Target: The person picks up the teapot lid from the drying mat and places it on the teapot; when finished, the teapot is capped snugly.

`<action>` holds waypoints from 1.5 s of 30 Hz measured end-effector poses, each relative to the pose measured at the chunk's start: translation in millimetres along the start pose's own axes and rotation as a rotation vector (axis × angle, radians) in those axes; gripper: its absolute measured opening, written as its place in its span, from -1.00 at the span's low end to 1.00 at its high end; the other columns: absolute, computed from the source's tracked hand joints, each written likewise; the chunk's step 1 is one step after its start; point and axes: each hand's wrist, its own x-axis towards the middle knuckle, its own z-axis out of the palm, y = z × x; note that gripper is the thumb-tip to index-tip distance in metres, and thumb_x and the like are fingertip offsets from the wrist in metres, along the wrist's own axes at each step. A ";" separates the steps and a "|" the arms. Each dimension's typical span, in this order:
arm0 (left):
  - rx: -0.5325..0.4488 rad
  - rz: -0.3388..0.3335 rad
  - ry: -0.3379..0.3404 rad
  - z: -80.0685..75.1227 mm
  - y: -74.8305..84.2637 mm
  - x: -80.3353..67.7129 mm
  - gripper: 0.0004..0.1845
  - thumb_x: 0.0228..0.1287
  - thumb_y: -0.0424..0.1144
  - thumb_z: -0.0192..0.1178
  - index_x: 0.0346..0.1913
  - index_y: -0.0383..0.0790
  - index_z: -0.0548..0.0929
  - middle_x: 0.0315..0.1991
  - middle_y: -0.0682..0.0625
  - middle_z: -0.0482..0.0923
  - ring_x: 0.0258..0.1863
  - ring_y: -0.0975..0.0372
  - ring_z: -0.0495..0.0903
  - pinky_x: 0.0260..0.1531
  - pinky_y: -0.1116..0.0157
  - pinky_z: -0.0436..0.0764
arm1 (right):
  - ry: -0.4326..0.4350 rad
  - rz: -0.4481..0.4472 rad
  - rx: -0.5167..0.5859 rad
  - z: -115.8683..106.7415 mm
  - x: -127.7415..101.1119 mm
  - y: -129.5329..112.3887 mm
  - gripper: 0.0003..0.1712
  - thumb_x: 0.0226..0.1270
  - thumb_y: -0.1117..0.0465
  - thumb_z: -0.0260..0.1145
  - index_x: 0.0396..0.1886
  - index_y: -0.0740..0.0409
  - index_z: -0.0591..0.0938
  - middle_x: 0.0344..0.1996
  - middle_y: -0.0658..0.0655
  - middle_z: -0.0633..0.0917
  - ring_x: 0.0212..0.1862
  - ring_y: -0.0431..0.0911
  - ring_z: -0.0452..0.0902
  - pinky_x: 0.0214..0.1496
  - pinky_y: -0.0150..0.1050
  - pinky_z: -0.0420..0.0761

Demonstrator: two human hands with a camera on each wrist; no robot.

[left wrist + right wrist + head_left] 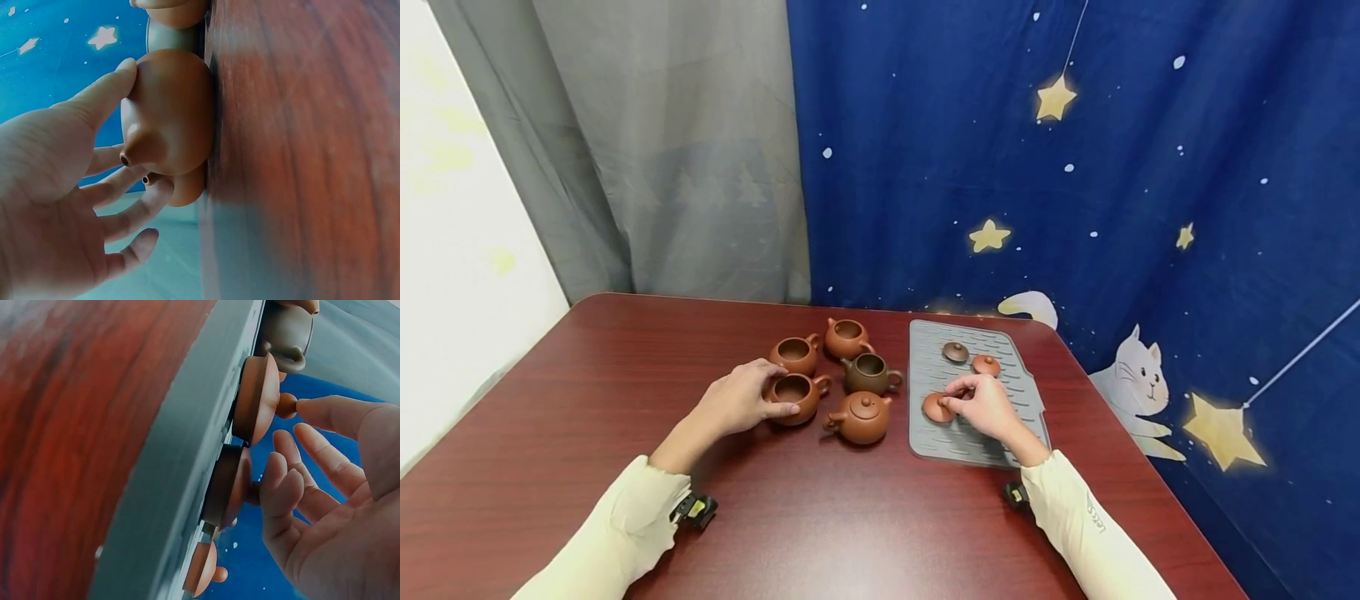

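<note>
While the left hand (pixel 741 402) cups an open, lidless teapot (pixel 796 395) to steady it on the table (pixel 587 392), the right hand (pixel 987 406) pinches a lid (pixel 936 408) by its knob (fingertips only) on the grey mat (pixel 925 350).

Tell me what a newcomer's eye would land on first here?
Five small clay teapots clustered mid-table, only the nearest one lidded. The left hand holds an open pot at the cluster's left. To the right lies a grey mat with three loose lids; the right hand touches the knob of the nearest lid. Behind hangs a blue curtain with stars and a white cat.
</note>
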 end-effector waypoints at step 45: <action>-0.048 -0.070 -0.057 -0.5 -0.8 3.5 -0.28 -0.21 0.34 0.32 0.02 -0.02 0.55 -0.08 0.03 0.56 -0.08 0.13 0.52 -0.30 -0.04 0.47 | 0.007 0.067 -0.012 9.7 0.7 -17.3 -0.93 -0.04 0.28 0.45 -0.51 0.11 0.69 -0.54 -0.03 0.66 -0.47 -0.22 0.54 -0.41 -0.32 0.50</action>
